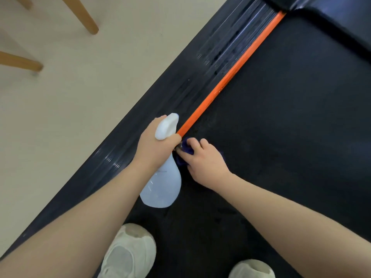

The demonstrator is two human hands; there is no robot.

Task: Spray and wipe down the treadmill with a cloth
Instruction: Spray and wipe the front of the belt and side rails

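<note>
Head view, looking down past your two bare forearms. One treadmill (291,127) runs diagonally across the frame, its black belt filling the right half; one orange strip (230,77) borders the belt's left edge, and one ribbed, glossy side rail (210,63) lies just outside that strip. Your left hand (154,145) is wrapped around the neck of one spray bottle (162,185), fingers curled tight under its white trigger head (166,126), which points up the strip; the translucent bottle body hangs below your wrist, over the belt's edge. Your right hand (204,159) has its fingers bent down over one dark blue cloth (187,148), pressing it against the belt just beside the near end of the visible orange strip; most of the cloth is hidden beneath your palm, with folds showing at the fingertips and below the thumb. The two hands sit nearly touching. Two pale shoes show at the bottom edge, one left shoe (128,253) and one right shoe (252,268), both on the belt. Three wooden furniture legs (84,15) stand on the beige floor (80,87) at upper left, well apart from the treadmill.
</note>
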